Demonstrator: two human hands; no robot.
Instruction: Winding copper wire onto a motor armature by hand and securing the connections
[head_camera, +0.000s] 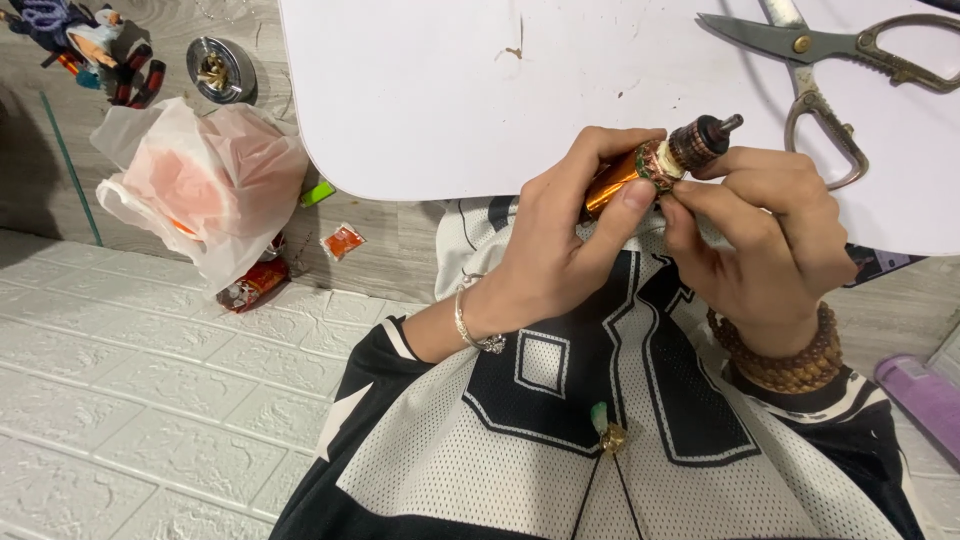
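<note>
My left hand (565, 235) grips a small motor armature (660, 160) by its shiny orange-copper body, thumb on top. The armature has a copper winding band and a dark ribbed end with a short shaft pointing up right. My right hand (760, 235) pinches the winding band from the right with its fingertips. Both hands hover at the near edge of a white table (450, 90), above my black-and-white jersey. A thin bracelet circles my left wrist and a wooden bead bracelet (790, 360) my right.
Large metal scissors (830, 60) lie on the table at the top right. On the floor to the left sit a white plastic bag (200, 185), small red wrappers (255, 285), a round metal part (220, 70) and a toy figure (75, 35). A purple object (925, 395) lies at right.
</note>
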